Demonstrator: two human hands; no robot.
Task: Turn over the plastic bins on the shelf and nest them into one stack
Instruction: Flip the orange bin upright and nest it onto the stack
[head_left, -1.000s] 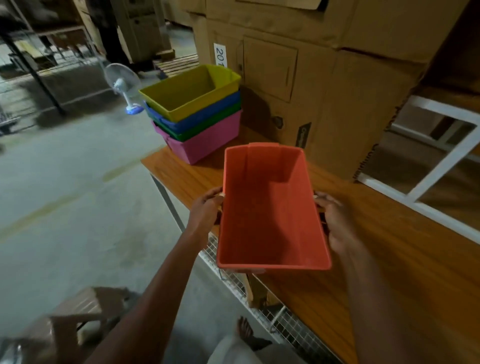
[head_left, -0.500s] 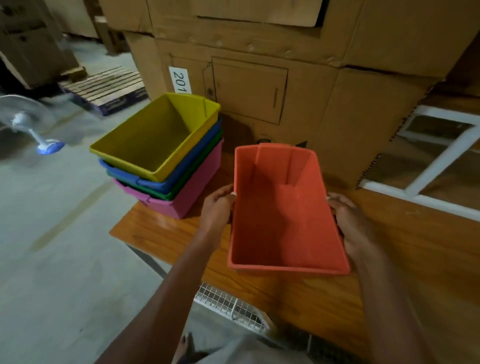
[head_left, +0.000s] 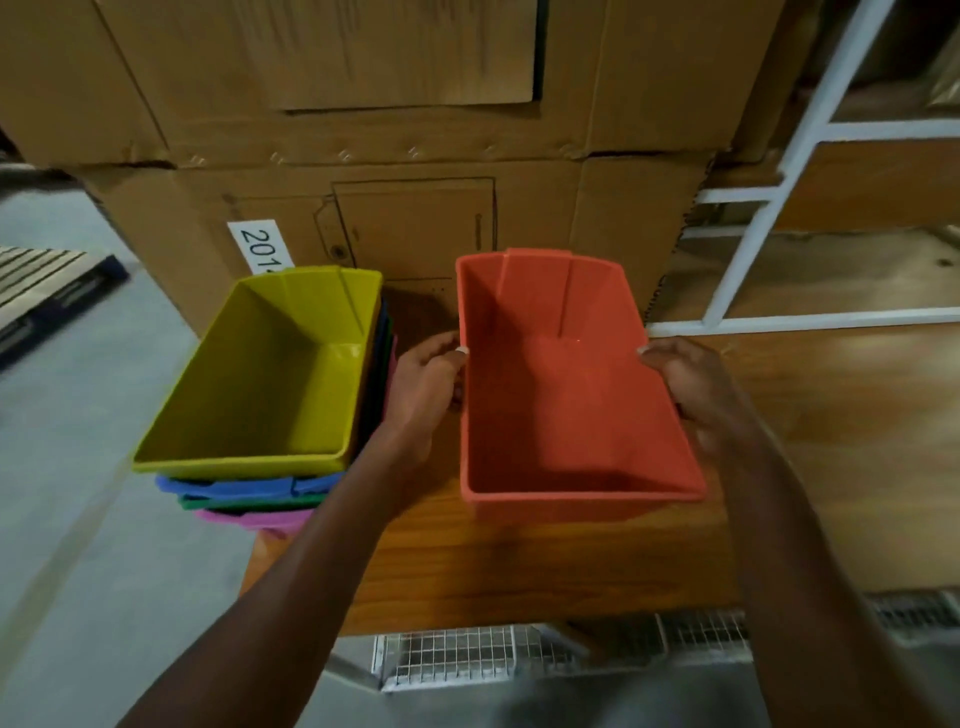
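**binfan:** ok so where's the orange bin (head_left: 561, 405) at right now?

**shelfguy:** Open side up, held over the wooden shelf (head_left: 841, 441), just right of the stack (head_left: 249, 483). Can't tell if its bottom touches the wood or hangs a bit above it. The far end sits close to the cardboard boxes (head_left: 395, 124) behind.

**binfan:** and the hands?

**shelfguy:** Both are on it. The left hand (head_left: 423, 387) grips the left long rim, thumb tip hooked over the edge, fingers down the outside wall. The right hand (head_left: 691, 387) grips the right rim the same way, fingertips curled over the lip. It's a bit blurry, but it's clearly wrapped round the edge.

**binfan:** what's in the stack?

**shelfguy:** Four nested bins, all open side up. The yellow bin (head_left: 270, 374) is on top, then blue (head_left: 228, 486), green (head_left: 244, 502), and pink (head_left: 249, 517) at the bottom. You only see rim slivers of the lower three. The stack sits at the left end of the shelf, with its near corner poking out past the edge over the grey floor (head_left: 78, 519).

**binfan:** are the orange one and the stack touching?

**shelfguy:** Nope, there's a gap, and the left hand sits in it, right next to the stack's right side.

**binfan:** anything else around?

**shelfguy:** A white label (head_left: 261, 245) reading "201…" on the lower box, a white metal frame (head_left: 769, 197) off to the right, a wire grid (head_left: 467, 654) under the shelf front, and a pallet (head_left: 41, 291) on the floor far left.
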